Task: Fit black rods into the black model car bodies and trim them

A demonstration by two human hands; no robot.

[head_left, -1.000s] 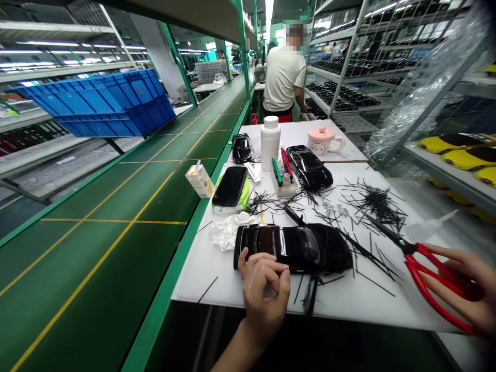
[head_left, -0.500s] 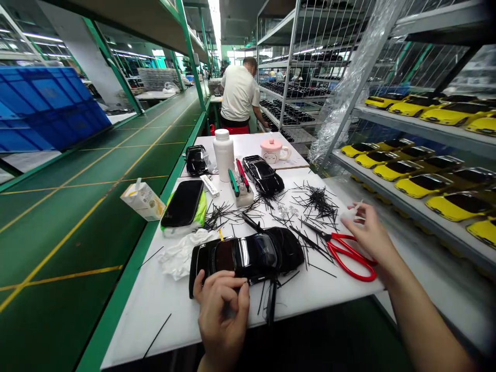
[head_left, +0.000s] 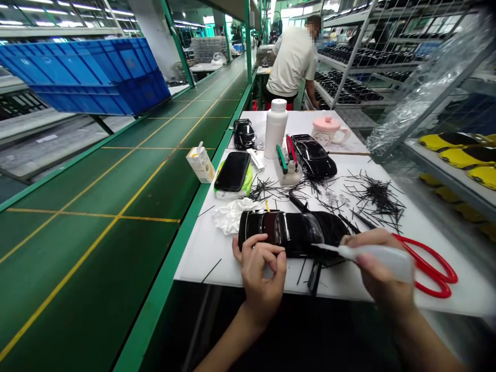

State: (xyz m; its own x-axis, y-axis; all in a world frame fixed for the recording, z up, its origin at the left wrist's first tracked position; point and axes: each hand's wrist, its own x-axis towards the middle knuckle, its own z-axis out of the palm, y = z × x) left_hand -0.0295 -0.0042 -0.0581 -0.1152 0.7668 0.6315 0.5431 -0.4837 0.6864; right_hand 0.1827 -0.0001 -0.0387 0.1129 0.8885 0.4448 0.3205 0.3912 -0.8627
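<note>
A glossy black model car (head_left: 298, 230) lies across the white table with its doors standing out on both sides. My left hand (head_left: 263, 268) rests against its near side at the left end, thumb and forefinger pinched together; what they hold, if anything, is too small to name. In my right hand (head_left: 382, 268) is a translucent squeeze bottle (head_left: 393, 261), its thin white nozzle pointing left over the near side of the car, by the windscreen. Red-handled scissors (head_left: 430, 263) lie partly behind my right hand. Crumpled white tissue (head_left: 232, 214) sits beyond the car's left end.
Cut black strips (head_left: 380, 196) are scattered on the table (head_left: 197, 258). Behind are a phone (head_left: 233, 170), white bottle (head_left: 276, 129), pink-lidded mug (head_left: 327, 132), another black car (head_left: 314, 157) and a drink carton (head_left: 200, 164). A green conveyor runs left; yellow cars stand on right-hand shelves.
My right hand has come left from beyond the scissors to the car, bringing the squeeze bottle over it. My left hand stays at the car's near side. The view has turned right.
</note>
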